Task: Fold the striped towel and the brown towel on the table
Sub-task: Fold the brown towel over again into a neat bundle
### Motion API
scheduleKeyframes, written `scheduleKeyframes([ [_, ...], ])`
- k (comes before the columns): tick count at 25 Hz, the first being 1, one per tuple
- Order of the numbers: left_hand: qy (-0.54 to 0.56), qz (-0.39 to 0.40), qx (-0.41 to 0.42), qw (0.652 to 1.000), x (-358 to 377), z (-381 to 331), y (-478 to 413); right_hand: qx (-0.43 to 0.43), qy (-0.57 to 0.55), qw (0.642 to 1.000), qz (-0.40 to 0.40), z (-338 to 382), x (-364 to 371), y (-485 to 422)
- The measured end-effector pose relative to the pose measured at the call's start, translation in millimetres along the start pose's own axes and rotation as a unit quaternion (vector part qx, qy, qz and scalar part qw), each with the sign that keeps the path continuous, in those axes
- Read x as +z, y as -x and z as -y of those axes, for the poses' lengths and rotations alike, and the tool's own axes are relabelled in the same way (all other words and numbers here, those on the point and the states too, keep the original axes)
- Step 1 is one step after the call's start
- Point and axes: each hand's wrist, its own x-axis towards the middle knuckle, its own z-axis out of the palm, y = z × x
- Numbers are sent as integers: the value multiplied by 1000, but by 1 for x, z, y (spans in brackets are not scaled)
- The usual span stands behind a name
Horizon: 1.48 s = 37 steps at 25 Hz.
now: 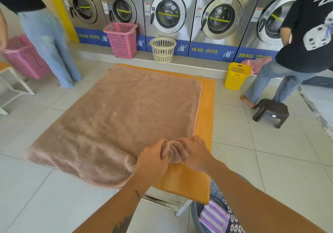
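Observation:
The brown towel (pixel 115 117) lies spread over most of the orange table (pixel 205 110), its left part hanging past the table's edge. My left hand (pixel 152 162) and my right hand (pixel 195 154) are side by side at the towel's near right corner, both closed on the same bunched-up bit of brown cloth. The striped towel (pixel 213 217), purple and white, sits in a grey basket (pixel 195 213) on the floor under my right forearm, partly hidden by it.
A row of washing machines (pixel 168 12) lines the far wall, with pink (pixel 121 39), cream (pixel 163 49) and yellow (pixel 236 75) baskets before it. One person (pixel 46 39) stands at left with a pink basket, another (pixel 304 39) at right beside a dark stool (pixel 272 112).

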Motion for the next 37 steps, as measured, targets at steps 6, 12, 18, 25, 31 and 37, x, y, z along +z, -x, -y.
scheduleKeyframes([
  [6,23,-99,-105,989,-19,-32,-32,-49,11,997,66,-2,-3,-43],
  [12,-40,-194,-170,965,-35,-27,-15,-122,93,988,-5,-37,-63,-85],
  [18,-89,-201,-259,941,-42,3,18,-293,78,953,-15,-21,-86,-109],
  [25,-160,-94,-373,909,-47,8,16,-210,157,965,-19,-8,-79,-115],
  [31,-99,110,-387,910,-18,-19,-10,-315,113,941,59,32,-80,-108],
  [37,-82,-32,-351,932,28,-38,-49,-311,180,928,97,37,-90,-109],
])
